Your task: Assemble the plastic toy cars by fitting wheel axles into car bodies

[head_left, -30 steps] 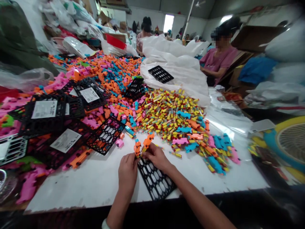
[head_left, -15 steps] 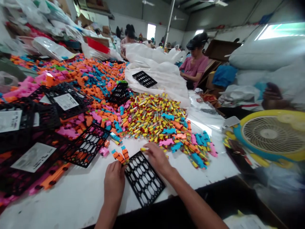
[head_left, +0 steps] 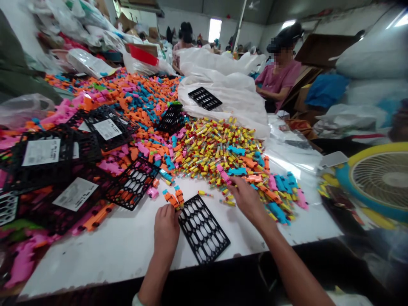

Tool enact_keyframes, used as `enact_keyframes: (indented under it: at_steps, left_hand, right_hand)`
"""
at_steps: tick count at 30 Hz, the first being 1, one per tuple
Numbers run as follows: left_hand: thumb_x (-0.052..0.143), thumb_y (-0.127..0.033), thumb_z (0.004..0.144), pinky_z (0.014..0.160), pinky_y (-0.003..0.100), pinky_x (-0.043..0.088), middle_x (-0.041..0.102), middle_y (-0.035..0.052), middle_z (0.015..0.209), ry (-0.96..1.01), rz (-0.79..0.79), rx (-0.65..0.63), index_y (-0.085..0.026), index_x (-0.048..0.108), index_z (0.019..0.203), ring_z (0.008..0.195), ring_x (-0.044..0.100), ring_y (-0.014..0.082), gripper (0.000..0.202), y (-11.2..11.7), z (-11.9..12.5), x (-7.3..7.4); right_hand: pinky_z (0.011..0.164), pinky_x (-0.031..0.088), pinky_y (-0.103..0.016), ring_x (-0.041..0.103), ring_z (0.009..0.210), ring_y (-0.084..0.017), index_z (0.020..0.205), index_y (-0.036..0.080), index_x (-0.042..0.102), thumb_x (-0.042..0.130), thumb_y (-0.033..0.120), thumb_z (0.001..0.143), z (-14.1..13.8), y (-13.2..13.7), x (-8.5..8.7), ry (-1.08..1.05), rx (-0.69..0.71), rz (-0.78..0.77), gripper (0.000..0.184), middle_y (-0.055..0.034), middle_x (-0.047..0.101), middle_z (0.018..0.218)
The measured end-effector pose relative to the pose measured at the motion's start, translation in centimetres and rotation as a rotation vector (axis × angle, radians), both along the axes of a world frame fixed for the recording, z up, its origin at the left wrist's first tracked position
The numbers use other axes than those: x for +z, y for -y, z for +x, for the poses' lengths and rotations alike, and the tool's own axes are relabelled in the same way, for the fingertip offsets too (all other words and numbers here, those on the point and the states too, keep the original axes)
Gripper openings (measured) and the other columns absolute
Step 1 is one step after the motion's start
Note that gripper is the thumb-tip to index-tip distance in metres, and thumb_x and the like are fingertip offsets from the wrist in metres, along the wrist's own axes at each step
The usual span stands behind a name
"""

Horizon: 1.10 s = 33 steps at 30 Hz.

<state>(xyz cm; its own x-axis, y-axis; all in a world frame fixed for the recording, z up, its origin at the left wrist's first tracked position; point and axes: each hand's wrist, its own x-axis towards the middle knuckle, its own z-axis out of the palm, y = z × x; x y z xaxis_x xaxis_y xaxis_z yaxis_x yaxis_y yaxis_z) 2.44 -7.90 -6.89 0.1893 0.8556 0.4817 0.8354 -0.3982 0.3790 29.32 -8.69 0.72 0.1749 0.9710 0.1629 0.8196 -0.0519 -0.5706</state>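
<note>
Okay, my left hand (head_left: pixel 167 223) clamps black tray (head_left: pixel 204 230) by far-left corner, beside orange cars (head_left: pixel 171 199); my right hand (head_left: pixel 247 197) pinches pink car (head_left: pixel 222 173), beyond tray, rightward. Best: tray steady, fingertips light on car's end.

Black tray (head_left: pixel 204 226) lay kinda askew, lower center; two orange cars (head_left: pixel 171 198) poked up by its top-left corner, pink car (head_left: pixel 223 174) tilted right of center.

The right hand (head_left: pixel 247 200) has moved from the black grid tray (head_left: pixel 204 227) to the pile of yellow tubes (head_left: pixel 216 144). The pink toy car (head_left: pixel 223 174), previously lying flat, is tilted in its fingertips. Both orange toy cars (head_left: pixel 171 199), initially one per hand, are now at the left hand (head_left: pixel 166 227).
</note>
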Motion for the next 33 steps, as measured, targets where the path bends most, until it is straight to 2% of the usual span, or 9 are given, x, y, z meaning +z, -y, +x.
enact_keyframes:
  at_steps: [4, 8, 16, 20, 24, 26, 28, 30, 33]
  left_hand:
    - [0.045, -0.027, 0.092, 0.07, 0.039, 0.048, 0.059, 0.008, 0.08, 0.0, 0.007, 0.009, -0.019, 0.052, 0.081, 0.079, 0.052, 0.0256, 0.015, 0.1, 0.0, 0.0]
    - [0.044, -0.024, 0.092, 0.072, 0.039, 0.048, 0.061, 0.0086, 0.086, 0.02, -0.011, -0.001, -0.02, 0.054, 0.087, 0.083, 0.053, 0.0257, 0.012, 0.2, 0.1, -0.1]
    - [0.044, -0.021, 0.091, 0.074, 0.039, 0.049, 0.06, 0.0077, 0.083, 0.049, 0.021, -0.03, -0.02, 0.055, 0.089, 0.083, 0.056, 0.0254, 0.011, -0.1, -0.1, -0.5]
    - [0.043, -0.025, 0.092, 0.072, 0.04, 0.048, 0.061, 0.0092, 0.086, 0.034, 0.095, -0.076, -0.02, 0.055, 0.091, 0.084, 0.057, 0.0273, 0.013, -1.1, -0.6, -1.4]
    - [0.04, -0.031, 0.093, 0.07, 0.041, 0.048, 0.06, 0.0096, 0.081, 0.0, 0.141, -0.096, -0.019, 0.054, 0.088, 0.08, 0.055, 0.028, 0.02, -1.8, -0.9, -1.7]
    - [0.039, -0.034, 0.093, 0.071, 0.041, 0.048, 0.06, 0.0102, 0.081, -0.003, 0.125, -0.085, -0.019, 0.055, 0.087, 0.08, 0.055, 0.0285, 0.023, -1.8, -0.9, -1.5]
    - [0.038, -0.036, 0.093, 0.073, 0.042, 0.049, 0.061, 0.0108, 0.082, 0.008, 0.079, -0.079, -0.019, 0.055, 0.087, 0.082, 0.055, 0.0289, 0.025, -1.8, -0.8, -1.2]
    - [0.039, -0.038, 0.092, 0.075, 0.043, 0.049, 0.062, 0.0107, 0.083, 0.031, 0.024, -0.082, -0.02, 0.055, 0.085, 0.083, 0.056, 0.0287, 0.025, -1.9, -0.7, -0.9]
    - [0.042, -0.038, 0.09, 0.075, 0.042, 0.049, 0.063, 0.0093, 0.08, 0.062, -0.048, -0.084, -0.022, 0.055, 0.081, 0.082, 0.056, 0.0279, 0.023, -2.2, -0.7, -0.6]
  right_hand:
    - [0.061, 0.048, -0.026, 0.06, 0.061, -0.013, 0.096, 0.022, 0.05, 0.056, 0.031, 0.085, -6.1, -1.1, -2.9, -0.746, 0.275, -0.114, 0.015, 0.0039, 0.059, 0.071]
    - [0.06, 0.05, -0.025, 0.061, 0.06, -0.013, 0.092, 0.022, 0.05, 0.058, 0.028, 0.081, -9.8, -2.7, -5.6, -1.05, 0.398, -0.171, 0.014, 0.0041, 0.06, 0.071]
    - [0.071, 0.046, -0.024, 0.056, 0.076, -0.014, 0.089, 0.021, 0.055, 0.05, 0.01, 0.081, -9.4, -3.2, -4.7, -0.419, 0.553, 0.005, 0.015, 0.0012, 0.063, 0.083]
    - [0.072, 0.047, -0.023, 0.057, 0.077, -0.014, 0.092, 0.022, 0.056, 0.054, 0.014, 0.083, -9.9, -3.2, -4.7, -0.305, 0.555, 0.037, 0.012, 0.0012, 0.063, 0.085]
    - [0.082, 0.048, -0.026, 0.06, 0.089, -0.015, 0.109, 0.022, 0.058, 0.048, 0.014, 0.089, -5.5, -3.1, -3.4, -0.236, 0.255, 0.168, 0.024, -0.0035, 0.064, 0.099]
    - [0.089, 0.047, -0.029, 0.058, 0.101, -0.018, 0.111, 0.02, 0.06, 0.042, 0.012, 0.091, -1.3, -2.9, -1.8, -0.056, -0.001, 0.22, 0.027, -0.0087, 0.061, 0.11]
    - [0.09, 0.046, -0.035, 0.056, 0.103, -0.023, 0.111, 0.016, 0.061, 0.048, 0.015, 0.09, 2.8, -3.0, -0.3, 0.223, -0.241, 0.139, 0.025, -0.0136, 0.056, 0.114]
    - [0.088, 0.046, -0.038, 0.056, 0.102, -0.028, 0.11, 0.012, 0.062, 0.057, 0.022, 0.087, 5.7, -3.4, 0.6, 0.425, -0.329, -0.008, 0.025, -0.0173, 0.054, 0.114]
    - [0.084, 0.046, -0.037, 0.056, 0.099, -0.028, 0.107, 0.011, 0.061, 0.062, 0.025, 0.084, 7.2, -3.8, 0.9, 0.526, -0.284, -0.091, 0.027, -0.0177, 0.054, 0.112]
